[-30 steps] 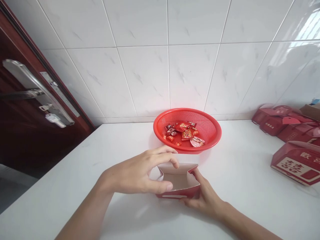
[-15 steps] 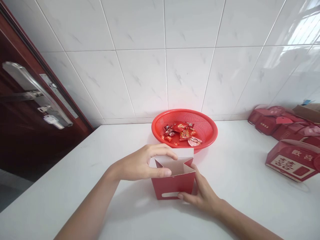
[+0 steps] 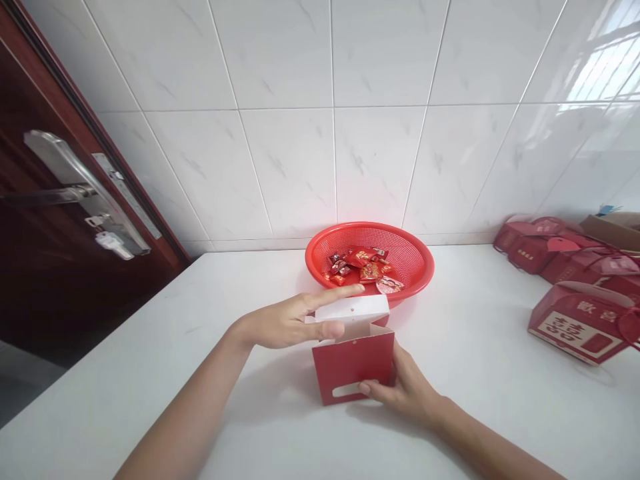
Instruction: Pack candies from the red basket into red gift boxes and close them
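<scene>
A red gift box (image 3: pixel 354 367) with a pale inside stands on the white table, its top flaps parted. My right hand (image 3: pixel 407 387) grips its right side, thumb on the front near the pale cut-out and fingers behind, out of sight. Over the top left of the box is my left hand (image 3: pixel 295 320), open, with thumb and fingers spread apart. Its thumb lies at the front rim and its fingers reach toward the back flap; whether they press on it I cannot tell. Just behind sits a red plastic basket (image 3: pixel 420 257) with several wrapped sweets (image 3: pixel 370 270) in it.
Folded red gift boxes (image 3: pixel 575 323) with handles stand at the right, more of them behind, beside a brown cardboard box (image 3: pixel 613 230). A tiled wall (image 3: pixel 280 173) backs the white table (image 3: pixel 150 373). At the left is a dark red door (image 3: pixel 40 267) with keys in its lock.
My left hand has spread its fingers further and shifted slightly right. The box has turned a little, its front panel more upright and its back flap more in view. My right hand keeps its hold.
</scene>
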`<state>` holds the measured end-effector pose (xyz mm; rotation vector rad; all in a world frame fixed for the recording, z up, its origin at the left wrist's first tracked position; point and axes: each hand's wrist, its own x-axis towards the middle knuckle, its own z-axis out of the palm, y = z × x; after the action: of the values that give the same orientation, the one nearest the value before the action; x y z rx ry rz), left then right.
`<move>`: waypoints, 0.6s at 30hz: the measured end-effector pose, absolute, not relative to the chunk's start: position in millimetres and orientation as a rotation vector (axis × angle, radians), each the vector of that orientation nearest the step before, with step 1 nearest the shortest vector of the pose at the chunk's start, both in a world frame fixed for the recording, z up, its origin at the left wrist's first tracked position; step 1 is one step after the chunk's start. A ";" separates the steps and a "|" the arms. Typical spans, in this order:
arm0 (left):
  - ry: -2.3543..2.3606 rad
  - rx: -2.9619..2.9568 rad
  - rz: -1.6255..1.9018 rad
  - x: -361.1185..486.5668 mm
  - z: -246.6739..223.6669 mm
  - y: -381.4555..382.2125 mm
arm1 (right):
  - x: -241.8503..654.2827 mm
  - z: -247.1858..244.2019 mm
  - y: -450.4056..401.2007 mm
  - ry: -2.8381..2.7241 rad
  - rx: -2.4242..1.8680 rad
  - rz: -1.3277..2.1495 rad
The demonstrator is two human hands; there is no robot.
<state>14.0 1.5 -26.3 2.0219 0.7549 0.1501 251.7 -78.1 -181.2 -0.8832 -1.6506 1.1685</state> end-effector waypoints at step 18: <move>1.198 2.527 -0.087 68.3 -36.3 97.7 | 253.5 -176.3 -75.5 -1.593 -0.692 1.216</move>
<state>68.3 97.7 -36.3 2.5266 1.1981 -0.0869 253.5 -75.5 -176.3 -0.6923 -1.5933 1.2160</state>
